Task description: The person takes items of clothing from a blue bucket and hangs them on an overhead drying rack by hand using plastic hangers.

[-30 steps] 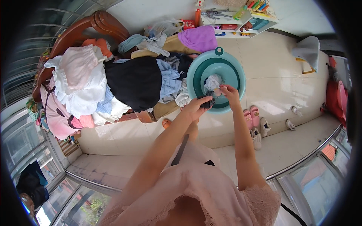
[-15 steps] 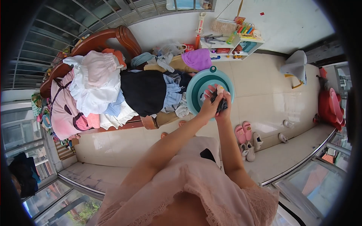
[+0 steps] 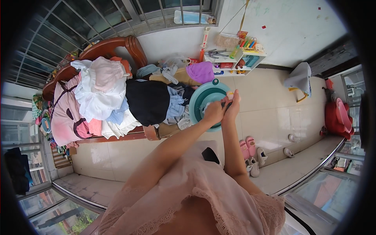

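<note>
Over the near right part of a teal basin (image 3: 192, 107), my two hands are pressed together. My left hand (image 3: 214, 112) is closed with its fingers toward the right palm, on a dark cloth (image 3: 227, 105) that shows only as a sliver. My right hand (image 3: 232, 108) wraps round the same cloth from the other side. A small pale, yellowish piece (image 3: 230, 94) pokes out at the top of the right hand; its kind is unclear. Inside the basin, a bit of light cloth (image 3: 204, 108) shows beside my left hand.
Left of the basin, a wooden bench (image 3: 150, 133) bears heaped clothes: a black garment (image 3: 147, 101), white ones (image 3: 100, 92) and a purple cloth (image 3: 199, 72). A white shelf (image 3: 250, 69) stands behind. Pink slippers (image 3: 247, 147) and white shoes (image 3: 254, 166) lie right; a cloth-covered stool (image 3: 298, 80) stands farther off.
My hands have closed tighter together, so the dark cloth, plainly visible before, is now mostly hidden. My left hand has turned its back upward. The whole view has shifted slightly.
</note>
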`<state>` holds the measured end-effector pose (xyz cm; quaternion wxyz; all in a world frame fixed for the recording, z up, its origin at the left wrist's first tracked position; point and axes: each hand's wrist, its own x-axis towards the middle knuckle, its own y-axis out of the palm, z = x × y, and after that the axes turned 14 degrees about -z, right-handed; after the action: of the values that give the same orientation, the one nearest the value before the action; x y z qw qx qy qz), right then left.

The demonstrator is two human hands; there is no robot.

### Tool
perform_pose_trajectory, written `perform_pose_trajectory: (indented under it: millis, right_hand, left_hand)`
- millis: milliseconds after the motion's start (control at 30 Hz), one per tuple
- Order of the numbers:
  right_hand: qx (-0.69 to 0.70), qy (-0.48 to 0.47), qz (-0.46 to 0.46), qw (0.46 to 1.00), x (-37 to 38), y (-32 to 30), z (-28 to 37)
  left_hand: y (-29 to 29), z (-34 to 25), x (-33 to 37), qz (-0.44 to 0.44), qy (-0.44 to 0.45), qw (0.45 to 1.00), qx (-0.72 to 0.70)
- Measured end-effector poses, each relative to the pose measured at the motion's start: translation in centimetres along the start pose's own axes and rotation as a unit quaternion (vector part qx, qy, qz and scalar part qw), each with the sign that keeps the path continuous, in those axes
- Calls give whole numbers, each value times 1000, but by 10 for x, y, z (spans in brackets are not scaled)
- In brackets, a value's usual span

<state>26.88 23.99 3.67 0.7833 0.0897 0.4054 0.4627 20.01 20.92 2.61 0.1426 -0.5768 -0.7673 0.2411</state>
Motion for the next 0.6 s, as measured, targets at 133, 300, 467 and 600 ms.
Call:
perform_pose_trajectory:
  millis: [133,300,467,600]
  right_hand:
    - [-31,25,42,998,17,-13,10]
    - [-121,15,206,971,-13,-2,30]
    - [-147,5,200,969,-14,1,44]
    - [-45,51,172,983,-9,9,35]
  left_hand:
    - [-21,-21,7,181,-213,935,-220]
    - [-44,-19,13,360,-179,875,-270]
    - [-54,-33,12,352,-116,900,-231]
    - [-30,-13,7,170,109,976,-82]
